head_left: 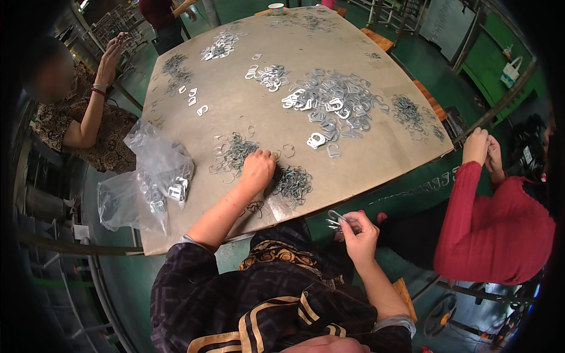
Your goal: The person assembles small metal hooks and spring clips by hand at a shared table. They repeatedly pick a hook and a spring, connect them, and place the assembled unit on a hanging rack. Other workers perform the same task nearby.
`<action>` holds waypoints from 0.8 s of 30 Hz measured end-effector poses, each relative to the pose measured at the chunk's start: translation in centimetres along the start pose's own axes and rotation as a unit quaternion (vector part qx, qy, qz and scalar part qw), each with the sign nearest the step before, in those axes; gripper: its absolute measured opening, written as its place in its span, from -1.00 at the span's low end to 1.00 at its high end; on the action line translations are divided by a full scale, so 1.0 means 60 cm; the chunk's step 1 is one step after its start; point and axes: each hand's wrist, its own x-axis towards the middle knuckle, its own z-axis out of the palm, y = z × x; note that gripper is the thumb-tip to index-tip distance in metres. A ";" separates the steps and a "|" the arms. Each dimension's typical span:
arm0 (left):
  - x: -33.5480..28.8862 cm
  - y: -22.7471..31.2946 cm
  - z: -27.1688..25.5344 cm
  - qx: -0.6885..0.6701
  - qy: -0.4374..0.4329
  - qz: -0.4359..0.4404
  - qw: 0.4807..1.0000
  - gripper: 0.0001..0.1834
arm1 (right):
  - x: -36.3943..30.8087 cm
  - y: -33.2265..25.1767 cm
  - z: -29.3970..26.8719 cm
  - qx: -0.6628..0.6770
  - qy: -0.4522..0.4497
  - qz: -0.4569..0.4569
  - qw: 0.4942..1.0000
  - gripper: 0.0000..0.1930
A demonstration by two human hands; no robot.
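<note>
My left hand point(258, 170) reaches over the near part of the table, fingers bent down and pressed together; whatever is between the fingertips is hidden. It lies between two heaps of thin wire pieces: one heap point(234, 150) just beyond its fingers, the other heap point(294, 186) close by on the right. Off the table's near edge, my right hand point(361, 236) pinches a few silver metal loops point(333, 219) between thumb and fingers. Farther up the table spreads a big pile of flat silver metal loops point(347, 103), with single loops lying loose around it.
Clear plastic bags point(156, 170) with metal pieces sit at the table's point(223, 120) left edge. Smaller heaps point(220, 46) and wire pieces point(409, 112) lie farther off. One co-worker in red point(494, 229) is at right, another in a patterned top point(100, 132) at left. A paper cup point(276, 9) stands at the far edge.
</note>
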 end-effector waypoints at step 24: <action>-0.063 0.185 -0.138 -0.651 -0.053 0.046 0.756 -0.88 | -0.006 -0.028 0.000 0.017 -0.017 0.011 1.000 -0.61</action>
